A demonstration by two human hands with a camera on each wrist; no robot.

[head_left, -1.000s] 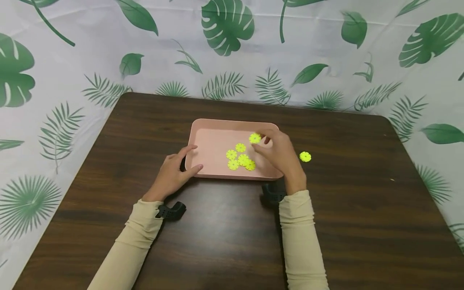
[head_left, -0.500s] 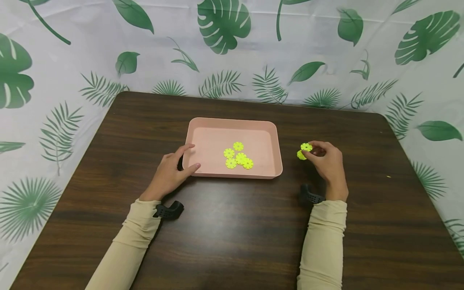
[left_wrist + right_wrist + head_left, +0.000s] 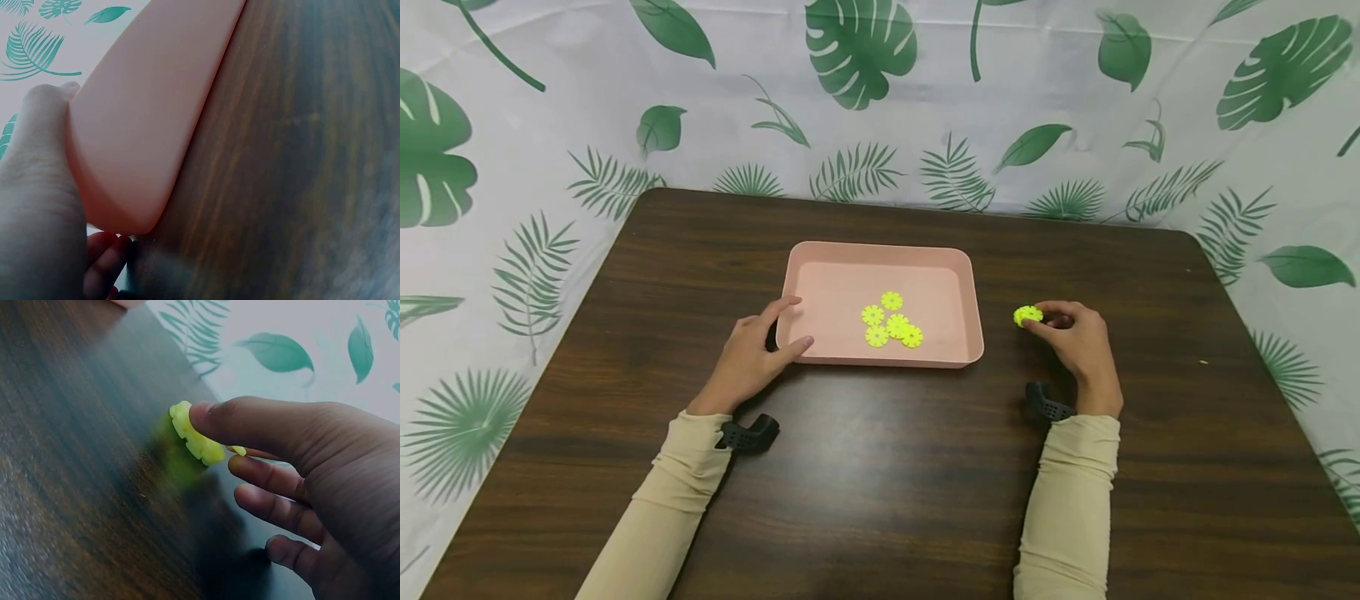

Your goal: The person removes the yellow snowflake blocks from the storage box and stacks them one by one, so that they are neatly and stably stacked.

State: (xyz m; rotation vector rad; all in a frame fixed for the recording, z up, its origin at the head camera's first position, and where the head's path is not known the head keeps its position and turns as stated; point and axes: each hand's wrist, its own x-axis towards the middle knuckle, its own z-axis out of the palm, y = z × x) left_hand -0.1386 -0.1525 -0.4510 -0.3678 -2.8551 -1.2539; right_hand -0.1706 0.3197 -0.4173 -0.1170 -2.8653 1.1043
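A pink tray [image 3: 880, 304] lies on the table. My left hand [image 3: 751, 357] grips its left end, with the thumb hooked over the rim in the left wrist view and fingers [image 3: 107, 262] at the corner. Right of the tray, my right hand [image 3: 1075, 337] pinches a yellow notched, flower-shaped plastic disc [image 3: 1032, 313] between thumb and fingers. It sits right over another such disc on the table, largely hidden beneath it. In the right wrist view the thumb [image 3: 215, 419] presses on the yellow disc, and the other fingers are loosely bent.
Several more yellow discs [image 3: 891, 321] lie in the tray, some overlapping. The dark wooden table [image 3: 880, 483] ends at the back against a white cloth [image 3: 737, 75] with green leaf prints. A tiny pale speck lies at the right of the table.
My right hand has carried a yellow disc from over the tray to the right and lowered it onto the disc on the table. My left hand keeps its hold on the tray.
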